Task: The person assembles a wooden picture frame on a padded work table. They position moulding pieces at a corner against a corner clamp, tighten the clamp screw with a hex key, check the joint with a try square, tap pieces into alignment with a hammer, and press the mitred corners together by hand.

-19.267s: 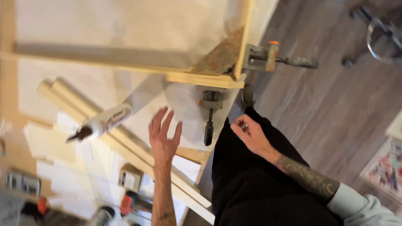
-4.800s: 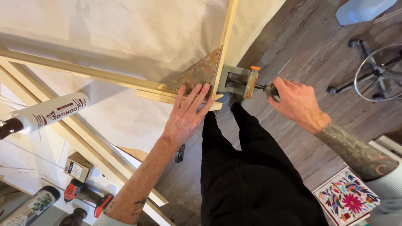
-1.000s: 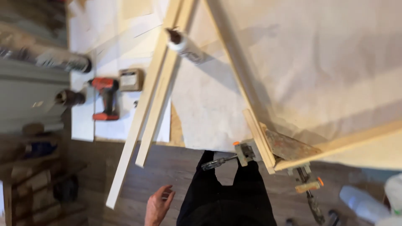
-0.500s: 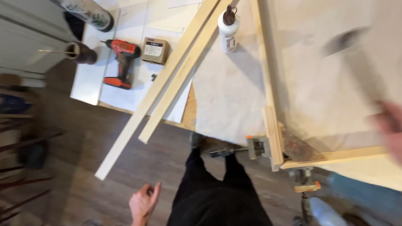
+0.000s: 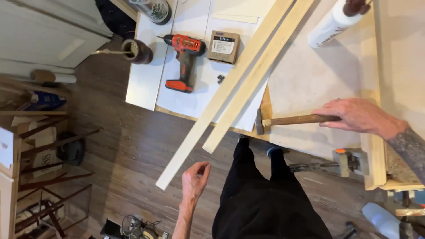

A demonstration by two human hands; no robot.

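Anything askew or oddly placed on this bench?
Two long wood strips lie diagonally, their ends jutting well past the table edge over the floor. The right hand holds a hammer whose head sits at that edge. The left hand hangs free below. No spills or damage visible.

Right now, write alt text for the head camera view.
Seen from above, the person's right hand grips a wooden-handled hammer lying on a paper-covered workbench. Their left hand hangs free below two long pale wooden strips, with a red-and-black cordless drill beyond.
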